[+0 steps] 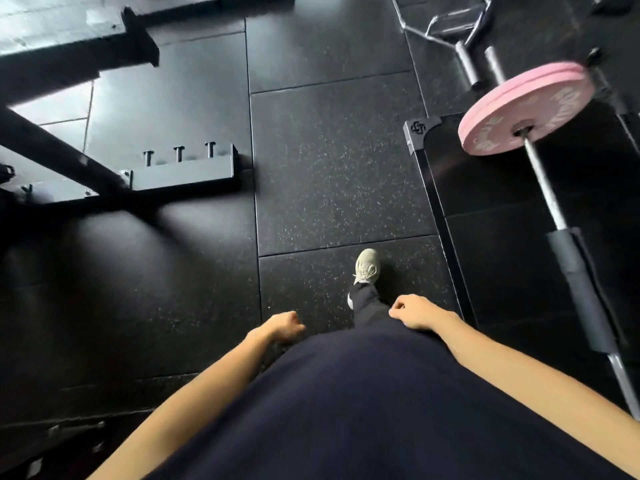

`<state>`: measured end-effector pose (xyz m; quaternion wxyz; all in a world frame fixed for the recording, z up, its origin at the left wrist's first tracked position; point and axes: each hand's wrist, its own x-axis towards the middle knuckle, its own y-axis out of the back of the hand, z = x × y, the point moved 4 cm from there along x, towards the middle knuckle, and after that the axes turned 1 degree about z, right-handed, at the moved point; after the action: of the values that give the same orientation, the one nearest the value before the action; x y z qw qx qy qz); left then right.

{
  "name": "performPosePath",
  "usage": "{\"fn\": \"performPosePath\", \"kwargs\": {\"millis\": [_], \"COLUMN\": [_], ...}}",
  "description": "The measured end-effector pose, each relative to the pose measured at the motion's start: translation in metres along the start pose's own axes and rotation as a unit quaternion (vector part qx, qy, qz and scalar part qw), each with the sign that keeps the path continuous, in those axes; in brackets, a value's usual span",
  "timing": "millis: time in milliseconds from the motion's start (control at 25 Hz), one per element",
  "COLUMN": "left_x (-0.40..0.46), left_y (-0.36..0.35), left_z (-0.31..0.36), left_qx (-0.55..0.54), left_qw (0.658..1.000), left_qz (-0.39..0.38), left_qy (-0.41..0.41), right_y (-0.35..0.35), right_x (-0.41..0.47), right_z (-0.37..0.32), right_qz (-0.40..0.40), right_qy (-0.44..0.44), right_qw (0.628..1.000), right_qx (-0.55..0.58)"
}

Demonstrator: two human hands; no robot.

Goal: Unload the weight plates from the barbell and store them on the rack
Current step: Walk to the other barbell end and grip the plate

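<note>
- Pink weight plates (pixel 519 109), two stacked flush, sit on the barbell (pixel 543 183) at upper right; white lettering on the facing plate, too blurred to read.
- Barbell shaft runs from the plates down toward the lower right edge, w/ a black foam pad (pixel 578 289) wrapped round it partway along.
- Barbell lies over a black platform (pixel 446 216) w/ a raised frame edge and a small logo at its corner.
- Chrome curl bar (pixel 450 24) lies on the floor (pixel 332 161) beyond the plates, top right.
- Black steel rack (pixel 187 171) stands at left, well apart from the plates; three short pegs stick up from its base beam.
- Floor is black rubber tile w/ pale flecks.
- Left hand (pixel 284 327) hangs low beside the torso, fingers loosely curled, holding nothing.
- Right hand (pixel 414 311) hangs likewise, fingers loosely curled, nothing in them; near the platform edge but not touching it.
- Person wears a dark navy top and dark trousers; one beige sneaker (pixel 366 266) is planted on the floor between the hands, toe pointing fwd.
- Both hands are well apart from plates and barbell.
</note>
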<state>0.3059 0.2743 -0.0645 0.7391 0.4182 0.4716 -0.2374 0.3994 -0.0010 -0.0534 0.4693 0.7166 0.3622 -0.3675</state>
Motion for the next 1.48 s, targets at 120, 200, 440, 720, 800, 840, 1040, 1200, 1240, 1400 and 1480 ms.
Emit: {"fn": "performPosePath", "kwargs": {"millis": [120,200,440,720,800,840,1040,1200,1240,1400,1480], "left_x": [0.033,0.057,0.133,0.246,0.264,0.272,0.320,0.368,0.379,0.400,0.406], "left_y": [0.085,0.171,0.333,0.563,0.641,0.676,0.780,0.827,0.846,0.971,1.037], "left_z": [0.031,0.051,0.080,0.044,0.028,0.023,0.018,0.002,-0.006,-0.062,-0.095], "left_qx": [-0.087,-0.121,-0.219,-0.171,-0.157,-0.164,-0.178,-0.168,-0.180,-0.268,-0.317], "left_qw": [0.995,0.988,0.964,0.978,0.979,0.976,0.975,0.985,0.982,0.952,0.923], "left_qz": [0.032,0.095,0.150,0.112,0.126,0.138,0.131,-0.005,-0.023,0.086,0.162], "left_qy": [0.036,0.027,0.032,0.034,0.032,0.032,0.028,0.040,0.047,0.123,0.144], "right_y": [0.110,0.190,0.333,0.444,0.491,0.512,0.575,0.617,0.632,0.702,0.734], "right_x": [0.050,0.083,0.189,0.308,0.331,0.344,0.414,0.492,0.510,0.576,0.606], "right_z": [-0.041,-0.077,-0.201,-0.355,-0.410,-0.436,-0.545,-0.633,-0.657,-0.789,-0.864], "right_qz": [-0.002,0.026,0.018,-0.016,0.028,0.053,0.040,-0.017,-0.025,-0.036,-0.033], "right_qy": [0.002,0.013,0.039,0.017,0.029,0.032,0.035,0.034,0.034,0.062,0.087], "right_qw": [0.999,0.997,0.995,0.991,0.994,0.995,0.995,0.988,0.987,0.972,0.956], "right_qx": [-0.035,-0.068,-0.095,-0.133,-0.102,-0.083,-0.083,-0.147,-0.156,-0.224,-0.279]}}
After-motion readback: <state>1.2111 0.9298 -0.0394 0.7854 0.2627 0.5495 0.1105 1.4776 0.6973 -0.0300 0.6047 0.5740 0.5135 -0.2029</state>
